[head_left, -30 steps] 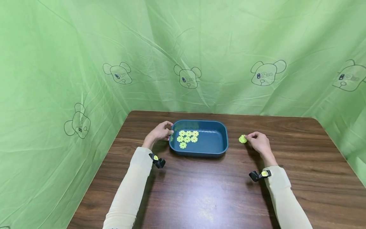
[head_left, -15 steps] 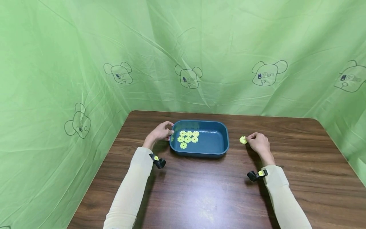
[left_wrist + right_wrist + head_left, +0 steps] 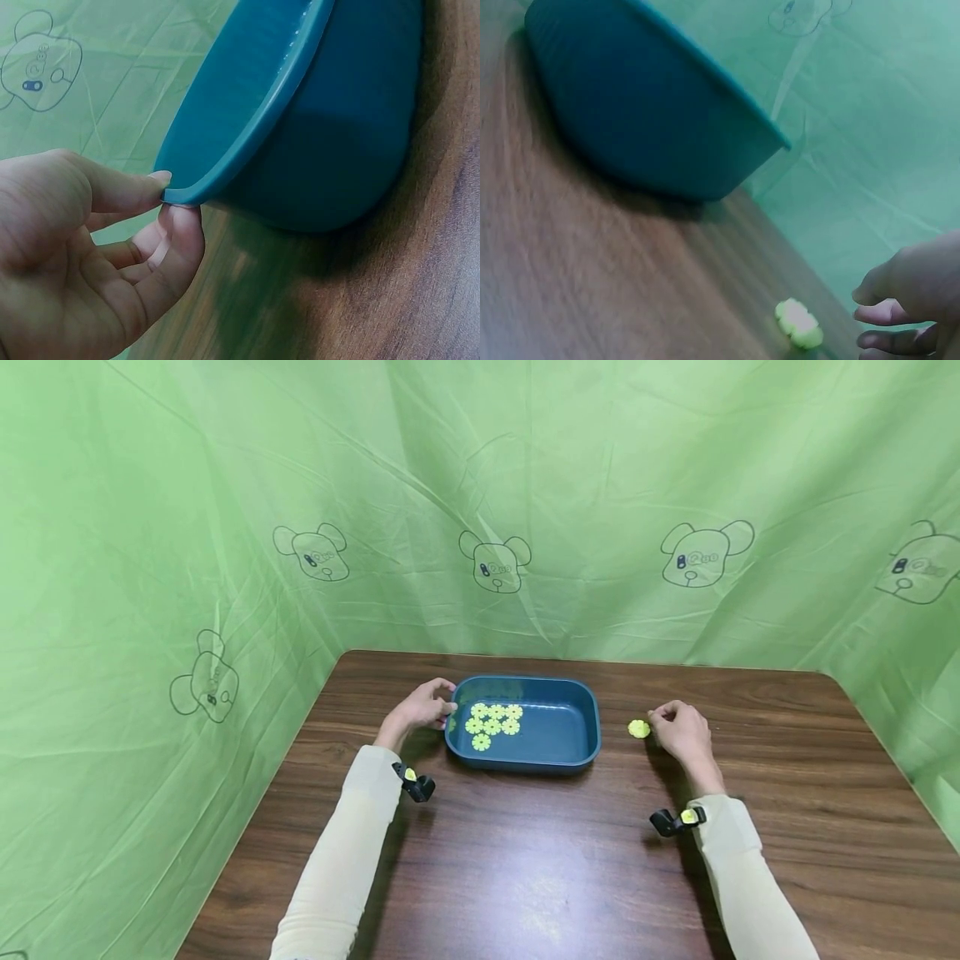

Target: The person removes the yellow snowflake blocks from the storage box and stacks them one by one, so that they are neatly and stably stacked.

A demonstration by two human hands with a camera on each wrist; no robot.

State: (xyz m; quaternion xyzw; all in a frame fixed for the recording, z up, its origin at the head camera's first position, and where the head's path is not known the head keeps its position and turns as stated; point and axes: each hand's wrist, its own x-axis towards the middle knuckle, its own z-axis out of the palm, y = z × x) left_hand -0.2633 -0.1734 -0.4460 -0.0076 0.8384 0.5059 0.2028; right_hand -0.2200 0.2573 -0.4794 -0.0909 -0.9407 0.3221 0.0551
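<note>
A dark blue rectangular basin [image 3: 551,731] stands on the table, and several flat yellow flower-shaped pieces [image 3: 491,726] lie in rows inside its left part. My left hand [image 3: 418,704] pinches the basin's left rim between thumb and fingers, plainly visible in the left wrist view [image 3: 97,232]. To the right of the basin a yellow flower-shaped piece [image 3: 639,728] rests on the table; the right wrist view shows it thick, possibly stacked. My right hand [image 3: 681,731] is just beside it, thumb and fingers parted, holding nothing visible.
The brown wooden table [image 3: 525,860] reaches back to a green curtain [image 3: 585,460] printed with bear outlines, which also runs along both sides. Each sleeve cuff carries a black wrist camera, the left one [image 3: 416,785] near the basin's front corner.
My right hand held the yellow flower-shaped piece a second ago and has let it go onto the table, drawing slightly away to the right. My left hand has stayed on the basin's rim.
</note>
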